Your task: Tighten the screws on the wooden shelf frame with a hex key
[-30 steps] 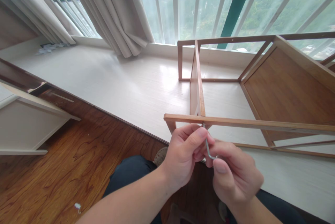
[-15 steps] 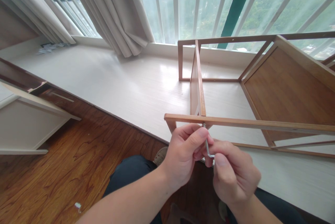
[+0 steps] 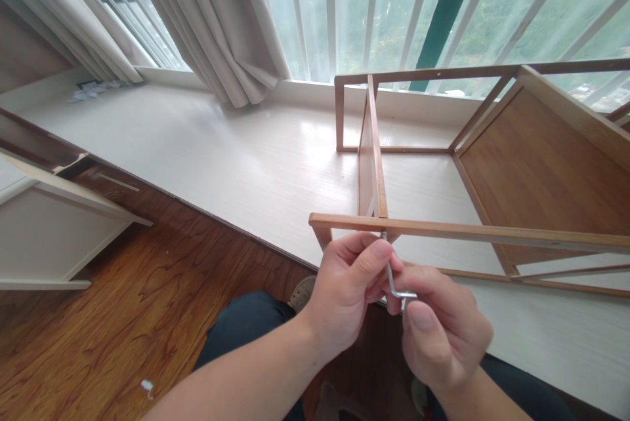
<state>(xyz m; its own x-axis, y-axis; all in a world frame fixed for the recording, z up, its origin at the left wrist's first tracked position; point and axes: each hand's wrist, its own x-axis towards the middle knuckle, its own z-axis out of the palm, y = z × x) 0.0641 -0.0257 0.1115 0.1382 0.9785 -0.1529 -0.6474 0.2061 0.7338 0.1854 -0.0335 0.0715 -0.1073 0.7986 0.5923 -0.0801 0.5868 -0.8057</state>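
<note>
We see the hex key [image 3: 394,280] just above both hands, tip up in the wooden rail [image 3: 467,232]. Our left hand [image 3: 347,293] pinches its shaft, right hand [image 3: 440,332] pinches the short arm. A tilted key could slip out, rounding the screw.

Left hand [image 3: 344,293] and right hand [image 3: 440,332]: bare, no gloves, rings or watch visible. Nails short and unpainted. Both forearms [image 3: 256,378] uncovered, no sleeve in frame. Legs: dark navy trousers [image 3: 246,329], visible at 6 o'clock below the hands, with a further portion at 5 o'clock behind the right wrist.
</note>
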